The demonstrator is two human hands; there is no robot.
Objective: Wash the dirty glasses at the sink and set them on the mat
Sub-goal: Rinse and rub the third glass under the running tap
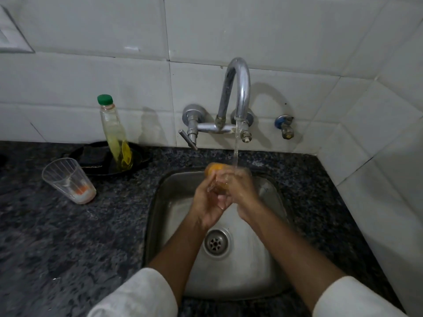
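Observation:
Over the steel sink (270, 259), my left hand (209, 202) and my right hand (241, 191) are both closed around a glass (219, 179) with orange residue, mostly hidden by my fingers. Water runs from the chrome tap (238, 88) onto the glass and my hands. A second dirty glass (68, 179) with orange dregs at its bottom stands on the dark granite counter (68, 236) to the left of the sink. No mat is identifiable in view.
A clear soap bottle (114, 133) with a green cap and yellow liquid stands on a black dish (96, 156) by the wall. A small valve (285, 126) sticks out of the tiled wall on the right. The drain (215, 243) is open.

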